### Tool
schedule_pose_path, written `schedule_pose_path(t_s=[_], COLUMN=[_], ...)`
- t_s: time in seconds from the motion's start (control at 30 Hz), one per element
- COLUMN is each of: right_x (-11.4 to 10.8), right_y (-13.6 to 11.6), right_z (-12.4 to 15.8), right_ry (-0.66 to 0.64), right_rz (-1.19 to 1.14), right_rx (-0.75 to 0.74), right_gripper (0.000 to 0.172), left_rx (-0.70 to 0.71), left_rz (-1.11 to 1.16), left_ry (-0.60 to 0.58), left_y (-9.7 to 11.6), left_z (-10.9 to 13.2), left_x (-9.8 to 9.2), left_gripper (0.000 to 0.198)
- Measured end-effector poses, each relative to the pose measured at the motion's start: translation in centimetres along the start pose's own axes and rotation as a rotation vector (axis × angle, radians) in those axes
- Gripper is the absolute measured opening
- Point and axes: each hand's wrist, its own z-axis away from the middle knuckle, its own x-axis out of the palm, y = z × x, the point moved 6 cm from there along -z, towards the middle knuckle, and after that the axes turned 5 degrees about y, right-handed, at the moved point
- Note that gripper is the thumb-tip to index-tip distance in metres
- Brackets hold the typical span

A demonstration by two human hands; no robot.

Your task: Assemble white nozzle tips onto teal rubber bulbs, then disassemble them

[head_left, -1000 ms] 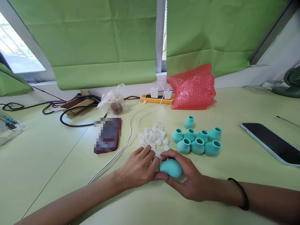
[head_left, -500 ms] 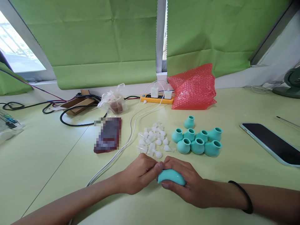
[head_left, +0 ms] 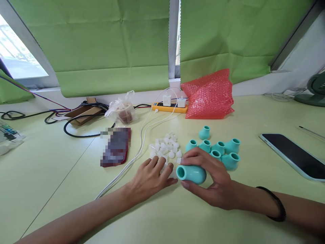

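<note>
A teal hollow piece (head_left: 193,174) lies on its side between the thumb and fingers of my right hand (head_left: 215,179), its round opening facing left. My left hand (head_left: 153,176) is at the near edge of a pile of small translucent white pieces (head_left: 165,147), fingers bent. Something whitish shows between its thumb and index finger, too hidden to make out. Behind my right hand stand several more teal pieces (head_left: 230,161) with their openings up, one of them (head_left: 204,132) apart at the back.
A phone (head_left: 291,156) lies at the right, a dark red blurred item (head_left: 116,147) at the left. White cables (head_left: 141,145) run from a power strip (head_left: 170,107). Behind are a red bubble bag (head_left: 208,96), bagged tape (head_left: 124,112) and a cardboard piece (head_left: 85,113).
My hands have moved apart. The teal piece has turned so its opening shows, and my right hand has moved slightly right and up. My left hand's fingers have spread towards the white pieces.
</note>
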Motion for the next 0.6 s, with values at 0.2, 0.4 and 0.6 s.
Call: schedule_pose_path(t_s=[0.2, 0.4, 0.6], right_x=[-1.9, -4.1, -4.1], right_y=[0.8, 3.8, 7.5], right_z=[-1.0, -2.9, -6.4], right_ry=[0.141, 0.24, 0.05], right_rz=[0.115, 0.174, 0.306], right_rx=[0.033, 0.233, 0.296], right_gripper=[0.021, 0.019, 0.018], left_rx=[-0.102, 0.032, 0.063], left_rz=[-0.18, -0.003, 0.102], left_ry=[-0.051, -0.142, -0.328], left_y=[-0.4, 0.0, -0.3], left_z=[0.3, 0.2, 0.6], left_x=[1.3, 1.3, 2.5], left_gripper=[0.029, 0.045, 0.045])
